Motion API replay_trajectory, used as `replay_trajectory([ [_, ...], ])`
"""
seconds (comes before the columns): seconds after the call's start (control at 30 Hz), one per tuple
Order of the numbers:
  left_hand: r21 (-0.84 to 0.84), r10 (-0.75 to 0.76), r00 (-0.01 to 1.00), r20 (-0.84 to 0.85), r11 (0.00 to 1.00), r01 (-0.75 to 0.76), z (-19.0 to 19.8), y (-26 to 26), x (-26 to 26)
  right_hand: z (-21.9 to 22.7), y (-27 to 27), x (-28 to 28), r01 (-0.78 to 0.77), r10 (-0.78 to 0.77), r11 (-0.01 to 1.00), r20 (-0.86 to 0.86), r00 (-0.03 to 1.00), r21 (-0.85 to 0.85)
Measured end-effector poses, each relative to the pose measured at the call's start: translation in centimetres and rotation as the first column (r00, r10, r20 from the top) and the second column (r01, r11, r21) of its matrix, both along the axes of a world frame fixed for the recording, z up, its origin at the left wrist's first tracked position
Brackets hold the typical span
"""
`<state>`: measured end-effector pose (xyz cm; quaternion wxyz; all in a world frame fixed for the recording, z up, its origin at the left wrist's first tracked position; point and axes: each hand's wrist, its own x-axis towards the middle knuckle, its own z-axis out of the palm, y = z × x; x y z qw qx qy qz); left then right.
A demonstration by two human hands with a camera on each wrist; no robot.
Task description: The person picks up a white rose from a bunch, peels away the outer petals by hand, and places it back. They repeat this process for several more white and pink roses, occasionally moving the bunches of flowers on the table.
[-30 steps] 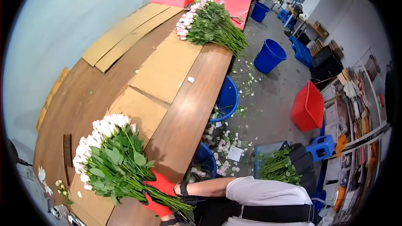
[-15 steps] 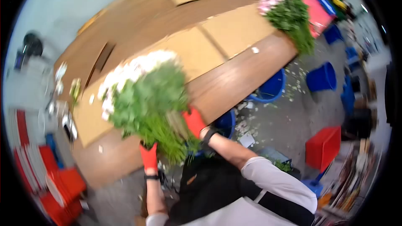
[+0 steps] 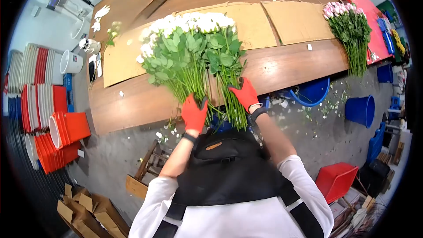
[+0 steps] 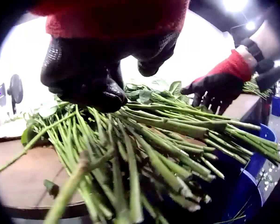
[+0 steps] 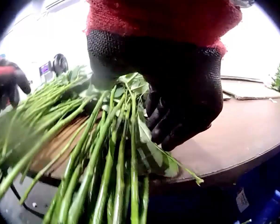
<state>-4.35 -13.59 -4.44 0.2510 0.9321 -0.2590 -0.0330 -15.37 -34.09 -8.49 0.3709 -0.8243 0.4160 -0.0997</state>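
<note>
White roses (image 3: 189,22) with green leaves lie spread in two bunched parts, stems (image 3: 185,81) over the table's front edge. At the left part, my left hand (image 3: 194,113), in a red and black glove, grips stems low down; the left wrist view has its dark curled fingers (image 4: 91,88) over them. My right hand (image 3: 244,93), gloved alike, holds the right part's stems (image 3: 231,101) from the right side. In the right wrist view the thumb and bent fingers (image 5: 172,116) stand on either side of those stems (image 5: 116,140). Parts of both palms are hidden.
Cardboard sheets (image 3: 295,22) cover part of the brown table (image 3: 282,66). A pink rose bunch (image 3: 350,31) lies at its right end. Blue buckets (image 3: 359,109) stand on the floor, one below the edge. Red crates (image 3: 70,128) and a wooden stool (image 3: 143,174) are left.
The body and view have turned toward the table. The roses now lie with stems pointing at the body, spread into two parts, and the hands have moved onto the stems of each.
</note>
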Motion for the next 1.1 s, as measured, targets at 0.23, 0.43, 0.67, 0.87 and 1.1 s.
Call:
replay_trajectory([
  [0.23,0.148,0.226,0.953,-0.200,0.969,-0.198,-1.3,-3.1,3.2,-2.9,0.5,-1.1,-0.006,0.008,0.987,-0.014,1.000,0.158],
  [0.43,0.029,0.397,0.897,-0.196,0.916,-0.399,1.4,-1.4,3.3,0.2,0.5,-1.8,0.114,-0.119,0.993,0.281,0.952,0.033],
  [0.67,0.025,0.145,0.989,-0.031,0.989,-0.145,-1.1,-2.3,3.8,0.1,2.0,-1.9,-0.215,0.209,0.969,-0.056,0.976,-0.120],
  [0.87,0.071,-0.072,0.972,0.223,0.996,0.057,-0.6,-1.5,2.9,1.1,1.7,-2.9,0.093,-0.084,0.993,0.102,0.991,-0.080],
  [1.1,0.286,-0.149,0.989,0.013,0.948,0.140,-0.6,-1.7,3.7,1.6,0.9,-4.3,0.069,-0.009,0.949,0.192,0.981,-0.309],
])
